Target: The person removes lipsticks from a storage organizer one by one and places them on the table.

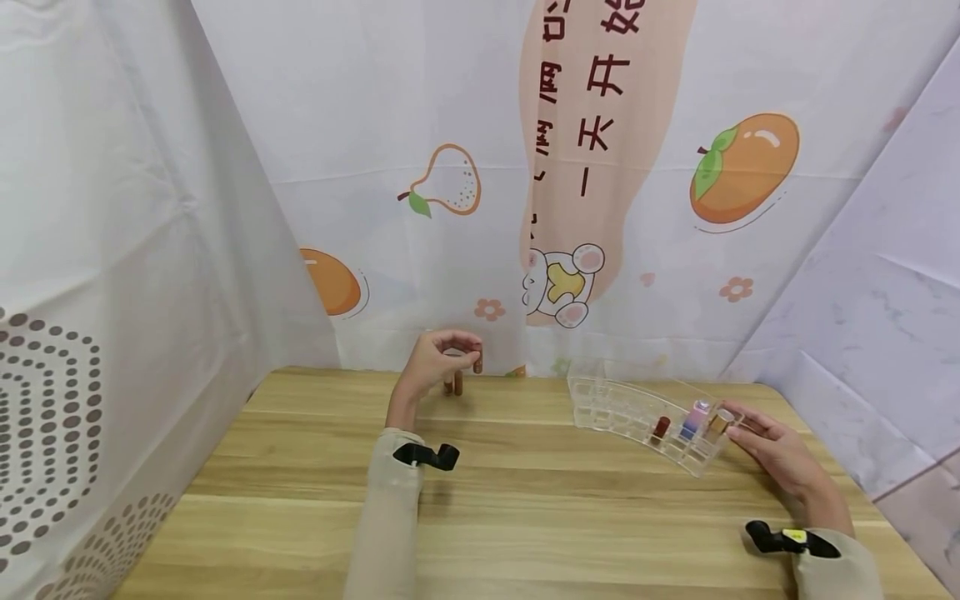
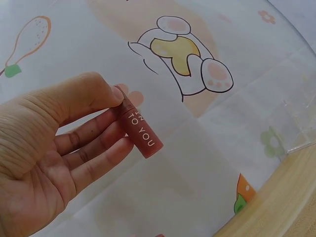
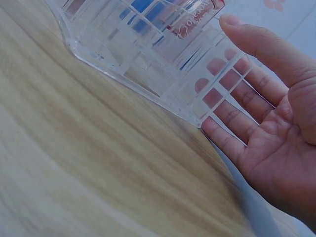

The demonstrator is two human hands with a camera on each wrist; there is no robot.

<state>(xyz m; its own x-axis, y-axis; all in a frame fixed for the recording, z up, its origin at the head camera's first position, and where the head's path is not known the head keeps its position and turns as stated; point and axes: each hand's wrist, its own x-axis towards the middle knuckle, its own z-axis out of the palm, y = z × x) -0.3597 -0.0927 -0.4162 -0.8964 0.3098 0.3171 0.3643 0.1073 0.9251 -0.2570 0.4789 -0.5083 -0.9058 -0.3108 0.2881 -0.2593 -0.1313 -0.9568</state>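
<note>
My left hand [image 1: 435,367] pinches a small brownish-red lip gloss tube [image 2: 142,132] between thumb and fingers, lifted above the back of the table. White letters on its side read "INTO YOU". Below that hand, two similar brown tubes [image 1: 458,383] stand on the tabletop. At the right, a clear tiered cosmetics organizer [image 1: 622,407] has my right hand [image 1: 783,458] gripping its right end, thumb near the upper edge and fingers visible through the clear wall [image 3: 217,98]. Inside sit a dark red tube [image 1: 661,428], a pink-and-blue bottle [image 1: 694,419] and an amber-coloured bottle [image 1: 721,422].
The wooden table [image 1: 510,517] ends at the back against a white curtain [image 1: 360,108] printed with fruit and characters. More white cloth [image 1: 150,250] hangs along the left and right sides. Black camera mounts [image 1: 427,455] are strapped on both sleeves.
</note>
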